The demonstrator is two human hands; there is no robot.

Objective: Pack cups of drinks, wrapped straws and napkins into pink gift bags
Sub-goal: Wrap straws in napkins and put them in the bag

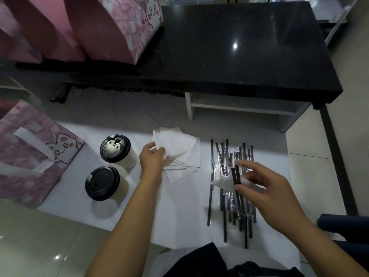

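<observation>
Pinching the left edge of the top napkin (173, 144), your left hand (151, 159) sits over the stack (185, 168) on the white sheet (179, 206). Your right hand (265, 188) grasps two straws (235, 174) and a folded napkin (221, 182) together, just above the straw pile (229, 206) to the right of the stack. Left of the stack stand two lidded cups, the far cup (115, 148) and the near cup (102, 183), close together. A pink bag (30, 156) lies flat at far left. More bags (99, 27) stand on the black table (239, 56) beyond.
</observation>
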